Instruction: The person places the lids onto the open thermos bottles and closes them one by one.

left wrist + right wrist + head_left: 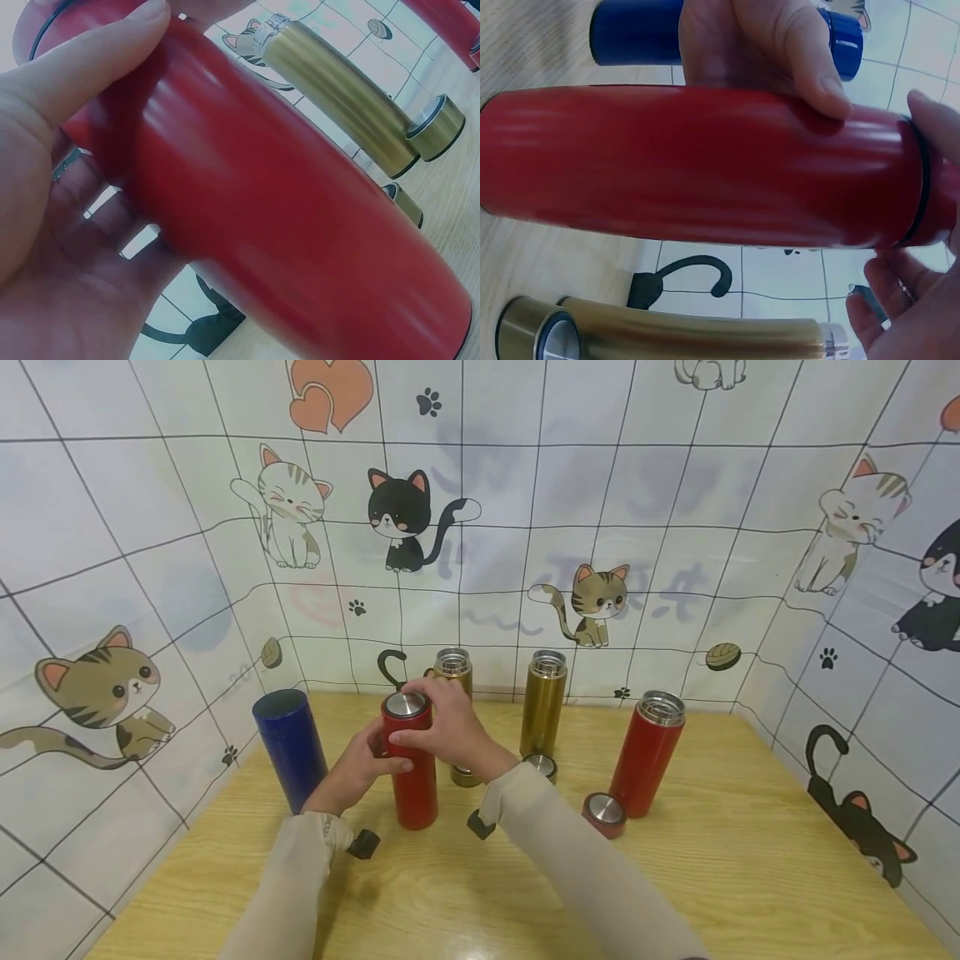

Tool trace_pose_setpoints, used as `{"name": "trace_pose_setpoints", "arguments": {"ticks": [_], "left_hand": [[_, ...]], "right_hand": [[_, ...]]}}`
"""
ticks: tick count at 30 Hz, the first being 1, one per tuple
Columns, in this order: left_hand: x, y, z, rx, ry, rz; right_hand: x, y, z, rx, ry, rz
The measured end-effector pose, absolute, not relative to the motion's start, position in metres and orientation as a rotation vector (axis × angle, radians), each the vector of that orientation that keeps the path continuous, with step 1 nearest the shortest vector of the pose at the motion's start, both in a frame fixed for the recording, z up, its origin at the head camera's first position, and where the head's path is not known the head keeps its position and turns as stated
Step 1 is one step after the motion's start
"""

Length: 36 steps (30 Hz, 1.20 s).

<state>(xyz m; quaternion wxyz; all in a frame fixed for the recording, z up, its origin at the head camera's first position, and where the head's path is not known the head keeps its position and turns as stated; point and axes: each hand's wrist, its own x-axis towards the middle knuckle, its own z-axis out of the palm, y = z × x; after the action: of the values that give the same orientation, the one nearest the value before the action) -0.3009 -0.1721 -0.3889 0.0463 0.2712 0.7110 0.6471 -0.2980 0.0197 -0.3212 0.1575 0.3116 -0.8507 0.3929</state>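
A red thermos (pixel 415 789) stands upright on the table with its steel-topped lid (pixel 406 704) on. My left hand (pixel 352 772) grips the thermos around its upper body, the thumb (pixel 112 64) lying across the red surface in the left wrist view. From the right, my right hand (pixel 450 722) holds the lid, thumb on the near side and fingers over the far rim. The right wrist view shows the dark seam between lid and body, with the right hand's fingers (pixel 900 289) curled around the lid end.
At left stands a blue thermos (pixel 291 747). Behind my hands are two lidless gold thermoses, one partly hidden (pixel 454 664) and one in full view (pixel 543 706), their lids (pixel 542 766) beside them. A lidless red thermos (pixel 648 756) stands right, its lid (pixel 604 812) in front.
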Motion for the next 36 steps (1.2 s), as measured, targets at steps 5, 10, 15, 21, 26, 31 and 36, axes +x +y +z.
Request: {"name": "trace_pose_setpoints", "arguments": {"ticks": [5,10,15,21,26,31,36], "left_hand": [[-0.302,-0.172,-0.390,0.795,2.159,1.958],[-0.301,-0.172,-0.390,0.792,2.171,1.957],[-0.300,-0.170,-0.389,0.826,2.173,1.988],[-0.301,-0.166,-0.389,0.846,2.157,2.062],[-0.298,-0.163,-0.390,0.795,2.226,2.090],[-0.293,-0.161,-0.390,0.711,2.267,2.093],[-0.291,-0.160,-0.388,0.654,2.329,2.076]], "right_hand": [[-0.304,0.027,-0.325,1.093,-2.433,1.445],[-0.305,0.032,-0.325,1.131,-2.449,1.524],[-0.302,0.029,-0.326,1.013,-2.448,1.454],[-0.295,0.020,-0.328,0.850,-2.389,1.316],[-0.289,0.012,-0.332,0.740,-2.341,1.130],[-0.285,0.006,-0.336,0.664,-2.296,1.042],[-0.285,0.003,-0.336,0.669,-2.234,1.019]]}}
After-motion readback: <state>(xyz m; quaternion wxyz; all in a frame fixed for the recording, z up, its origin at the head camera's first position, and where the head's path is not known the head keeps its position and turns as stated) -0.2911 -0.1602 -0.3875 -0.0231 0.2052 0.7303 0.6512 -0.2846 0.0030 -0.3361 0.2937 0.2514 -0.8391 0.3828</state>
